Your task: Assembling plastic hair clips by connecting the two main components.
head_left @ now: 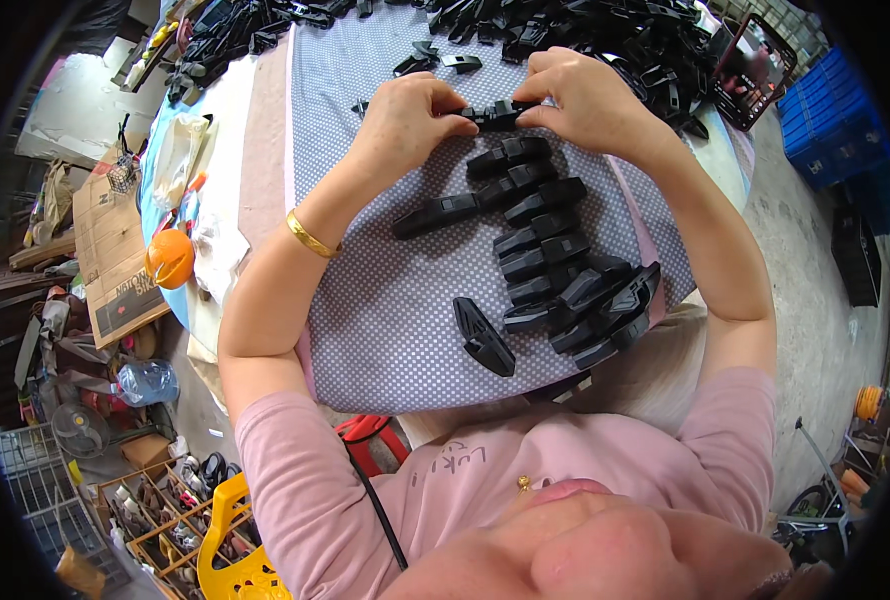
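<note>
My left hand (402, 118) and my right hand (590, 98) face each other over the far part of the cloth-covered table. Between their pinched fingers is a short row of black plastic parts (497, 115), one end in each hand. The fingers cover both ends, so I cannot tell how the pieces join. Nearer me, similar black plastic parts lie side by side in a curving row (545, 245). One loose black part (484, 337) rests apart, to the left of the row's near end. A few loose pieces (459, 63) lie just beyond my hands.
Heaps of black parts cover the table's far left (230, 45) and far right (655, 65). A phone (755, 70) stands at the far right, by blue crates (840, 115). An orange (170, 259) sits at the left edge. A yellow chair (227, 540) is at lower left.
</note>
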A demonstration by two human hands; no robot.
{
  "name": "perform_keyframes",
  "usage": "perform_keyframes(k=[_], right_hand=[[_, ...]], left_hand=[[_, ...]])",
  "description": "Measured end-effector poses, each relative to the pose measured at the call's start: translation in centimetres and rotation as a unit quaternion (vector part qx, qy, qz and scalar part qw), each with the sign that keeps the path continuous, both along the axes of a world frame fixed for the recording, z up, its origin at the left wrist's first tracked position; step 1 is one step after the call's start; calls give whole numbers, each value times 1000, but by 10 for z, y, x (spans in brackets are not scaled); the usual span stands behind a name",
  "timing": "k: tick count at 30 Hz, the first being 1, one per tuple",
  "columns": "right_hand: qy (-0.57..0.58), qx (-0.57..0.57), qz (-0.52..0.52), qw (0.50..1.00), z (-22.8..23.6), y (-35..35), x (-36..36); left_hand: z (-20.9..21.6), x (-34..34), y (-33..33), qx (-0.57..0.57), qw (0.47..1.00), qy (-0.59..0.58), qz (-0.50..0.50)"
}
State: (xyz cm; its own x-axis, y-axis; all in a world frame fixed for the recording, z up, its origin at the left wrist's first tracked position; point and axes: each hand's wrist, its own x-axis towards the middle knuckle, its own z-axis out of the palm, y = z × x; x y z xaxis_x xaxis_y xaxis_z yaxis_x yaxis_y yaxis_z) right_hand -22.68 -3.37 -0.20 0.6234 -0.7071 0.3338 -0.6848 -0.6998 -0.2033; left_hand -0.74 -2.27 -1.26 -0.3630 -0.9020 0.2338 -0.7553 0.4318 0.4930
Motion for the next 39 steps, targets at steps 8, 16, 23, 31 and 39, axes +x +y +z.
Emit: perform_keyframes(k=[8, 16, 23, 31, 39], right_hand=[[-93, -15, 43, 995, -21, -3, 14], [-143, -61, -45, 987, 0, -35, -29], [68, -84, -143, 984, -4, -36, -36], [59, 67, -84, 992, 19, -22, -53], [126, -3, -85, 988, 5, -23, -37]], left_hand=[[-6, -1, 0, 1, 998, 39, -39], [18, -13, -1, 102, 986, -9, -133], [3, -64, -97, -153, 981, -95, -67], [-5, -64, -106, -280, 953, -113, -18], [10, -21, -1, -73, 991, -104, 36]])
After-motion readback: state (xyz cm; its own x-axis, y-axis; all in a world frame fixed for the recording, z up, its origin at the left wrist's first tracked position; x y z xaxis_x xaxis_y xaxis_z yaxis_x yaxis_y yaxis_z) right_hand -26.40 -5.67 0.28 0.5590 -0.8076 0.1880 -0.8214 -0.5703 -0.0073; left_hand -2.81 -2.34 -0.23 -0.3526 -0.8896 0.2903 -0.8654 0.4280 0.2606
